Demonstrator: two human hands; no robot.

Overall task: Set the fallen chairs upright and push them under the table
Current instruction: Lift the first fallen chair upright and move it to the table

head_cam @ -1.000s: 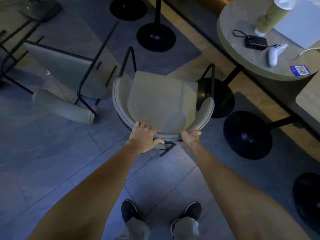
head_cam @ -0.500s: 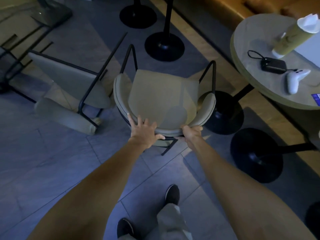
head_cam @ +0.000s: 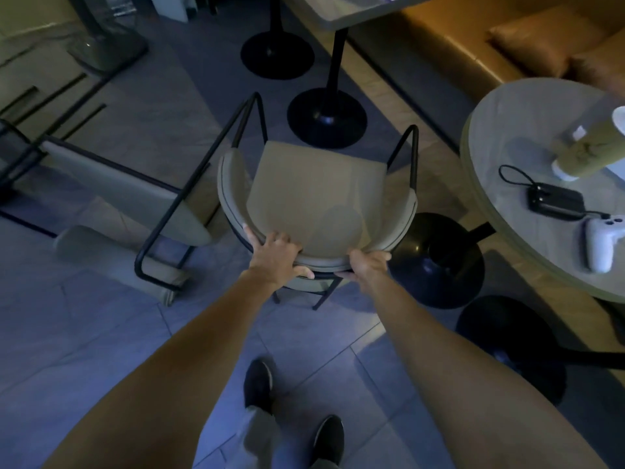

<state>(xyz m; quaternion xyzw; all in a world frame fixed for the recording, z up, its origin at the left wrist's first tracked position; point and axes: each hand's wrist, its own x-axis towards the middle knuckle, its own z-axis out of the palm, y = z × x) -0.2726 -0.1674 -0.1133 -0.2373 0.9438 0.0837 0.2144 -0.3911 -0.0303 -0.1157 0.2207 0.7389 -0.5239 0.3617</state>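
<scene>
A beige upholstered chair (head_cam: pixel 318 194) with black metal arms stands upright in front of me, seat facing away. My left hand (head_cam: pixel 274 255) grips the left part of its curved backrest and my right hand (head_cam: pixel 367 265) grips the right part. A second beige chair (head_cam: pixel 135 204) lies tipped on its side on the floor to the left, its black legs pointing up and right, close against the upright chair. A round table (head_cam: pixel 514 211) is at the right, and a rectangular table (head_cam: pixel 341 11) is ahead at the top.
Black pedestal bases stand ahead (head_cam: pixel 326 116), further back (head_cam: pixel 277 54), right of the chair (head_cam: pixel 436 258) and near right (head_cam: pixel 510 346). On the round table are a cup (head_cam: pixel 588 147), a black pouch (head_cam: pixel 554 201) and a white controller (head_cam: pixel 602 238). A tan sofa (head_cam: pixel 507 45) lines the far right.
I have stepped forward with the chair held in both hands; it has shifted toward the rectangular table's pedestal. The round table has slid right in view. The fallen chair has not moved.
</scene>
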